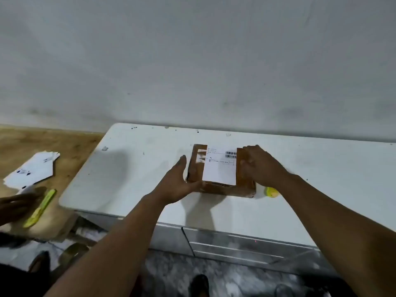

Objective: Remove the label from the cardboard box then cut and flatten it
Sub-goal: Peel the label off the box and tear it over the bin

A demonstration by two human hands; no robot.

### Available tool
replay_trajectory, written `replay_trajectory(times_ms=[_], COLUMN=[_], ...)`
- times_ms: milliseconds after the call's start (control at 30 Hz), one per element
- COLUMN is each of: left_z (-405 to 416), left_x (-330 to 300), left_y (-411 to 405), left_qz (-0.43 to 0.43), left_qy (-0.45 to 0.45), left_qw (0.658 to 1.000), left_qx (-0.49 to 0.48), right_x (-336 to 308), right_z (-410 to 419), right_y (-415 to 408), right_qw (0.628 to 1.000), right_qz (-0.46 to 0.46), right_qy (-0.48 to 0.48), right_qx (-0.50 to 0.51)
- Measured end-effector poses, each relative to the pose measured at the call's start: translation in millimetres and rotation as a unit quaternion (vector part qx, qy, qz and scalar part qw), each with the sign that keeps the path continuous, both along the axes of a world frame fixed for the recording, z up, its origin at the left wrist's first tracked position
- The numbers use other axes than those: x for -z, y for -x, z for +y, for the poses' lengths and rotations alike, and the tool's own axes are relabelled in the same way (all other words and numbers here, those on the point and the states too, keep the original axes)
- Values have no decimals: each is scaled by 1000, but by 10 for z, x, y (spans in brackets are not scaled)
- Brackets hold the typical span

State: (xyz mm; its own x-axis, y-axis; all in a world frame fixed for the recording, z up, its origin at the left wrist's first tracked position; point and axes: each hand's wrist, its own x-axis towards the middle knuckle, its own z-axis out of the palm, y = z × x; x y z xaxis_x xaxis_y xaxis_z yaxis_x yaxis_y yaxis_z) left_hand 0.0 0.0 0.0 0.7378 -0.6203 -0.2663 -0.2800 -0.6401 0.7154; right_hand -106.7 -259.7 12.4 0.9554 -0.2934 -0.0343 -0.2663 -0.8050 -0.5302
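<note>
The person is steadying the flat brown cardboard box [220,174], lying mid-way along the white surface [128,168], left hand [177,185] open against its left side, right hand [261,166] pressing its right top, and should probably lift a corner of the white label [220,168] slowly.

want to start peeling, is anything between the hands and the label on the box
Nothing visible. The white label lies bare on top of the cardboard box; the left hand rests against the box's left side, and the right hand on its right end beside the label.
</note>
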Motion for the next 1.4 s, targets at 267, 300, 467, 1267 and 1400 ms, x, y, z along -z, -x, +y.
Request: replay_trajectory(times_ms=[267,300,467,1267,1400], left_z=[-110,-111,-154,-304,-335], left_x=[338,365,401,304,288], left_y=[-148,-148,-130,-433,-430], left_qz=[43,43,12,-2,-27], left_qy=[80,84,108,21,17], left_qw=[995,995,994,998,996], left_qx=[42,43,29,57,78], right_x=[137,155,176,69,31], right_z=[41,41,5,4,-39], right_y=[-426,-479,-735,-1477,-1475], right_qw=[997,996,995,966,960], right_qz=[66,77,97,203,217], right_qy=[39,36,33,-150,-172], right_qx=[-2,-6,-13,-56,-40])
